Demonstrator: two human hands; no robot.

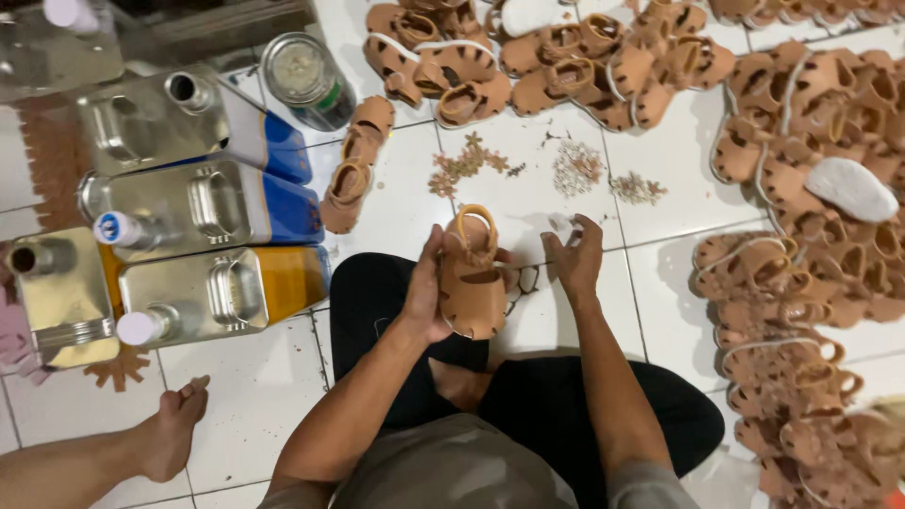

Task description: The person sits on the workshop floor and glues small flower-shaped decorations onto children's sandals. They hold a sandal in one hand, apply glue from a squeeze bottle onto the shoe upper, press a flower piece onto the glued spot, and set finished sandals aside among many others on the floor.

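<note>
Sitting cross-legged on the white tiled floor (264, 396), you gripped a small tan sandal (471, 278) in your left hand (426, 287), above your lap. Your right hand (577, 259) hovered just beside it, fingers loosely curled, holding nothing I could make out. Metal cans (203, 212) stood at your left.

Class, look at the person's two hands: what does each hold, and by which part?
The left hand grips a small tan sandal by its side edge. The right hand holds nothing visible.
</note>
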